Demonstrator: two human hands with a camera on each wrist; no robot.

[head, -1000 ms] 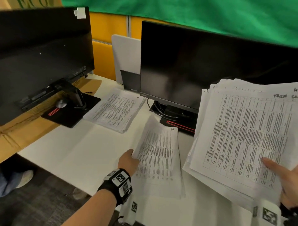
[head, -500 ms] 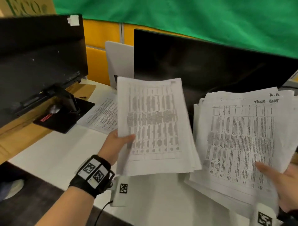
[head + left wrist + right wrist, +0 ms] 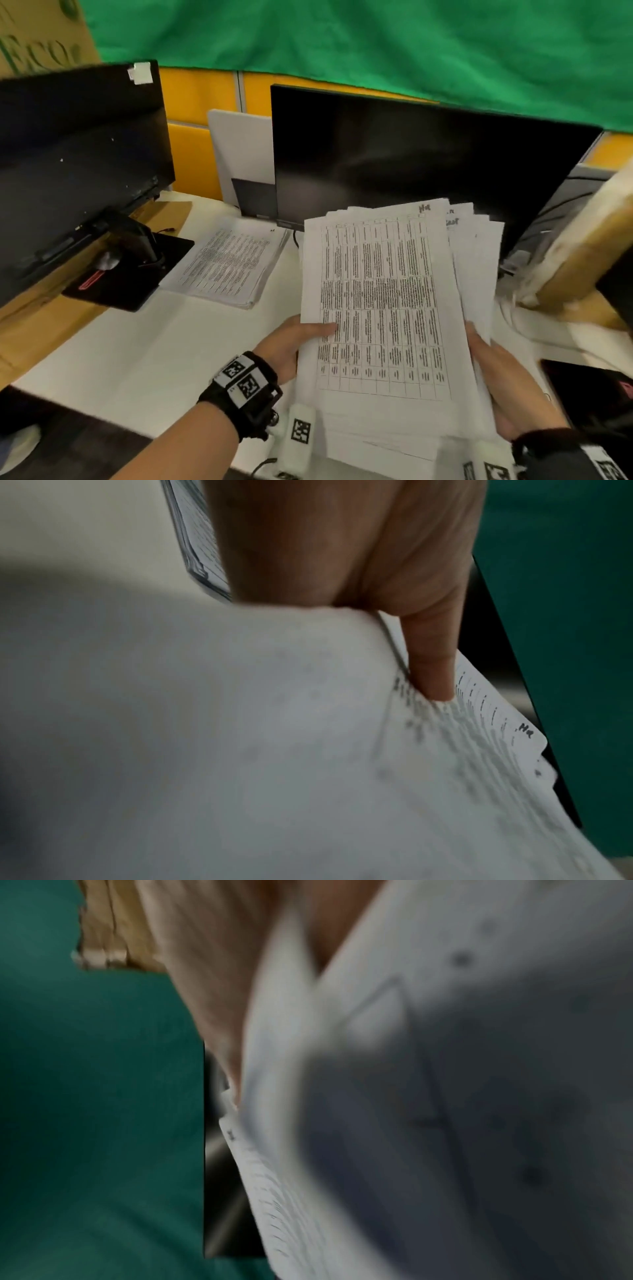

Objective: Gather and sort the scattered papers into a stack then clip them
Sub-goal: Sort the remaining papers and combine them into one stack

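A thick, uneven stack of printed table sheets (image 3: 387, 308) is held above the white desk (image 3: 137, 342) in front of the right monitor. My left hand (image 3: 294, 342) grips the stack's left edge, thumb lying on the top sheet (image 3: 428, 664). My right hand (image 3: 507, 383) holds the right edge from the side and beneath. The back sheets fan out to the right (image 3: 479, 246). Another pile of printed papers (image 3: 229, 263) lies flat on the desk between the two monitor stands. The right wrist view shows blurred paper (image 3: 445, 1096) close up. No clip is visible.
Two dark monitors stand here, one at left (image 3: 78, 171) on a black base (image 3: 130, 274), one behind the stack (image 3: 411, 164). Brown cardboard (image 3: 37, 308) lies at left, a wrapped brown parcel (image 3: 575, 253) at right, and a black device (image 3: 592, 387) at lower right.
My left hand lifted a bundle of sheets off the desk and carried it right, laying it on top of the stack in my right hand. Both hands now hold one joined stack.
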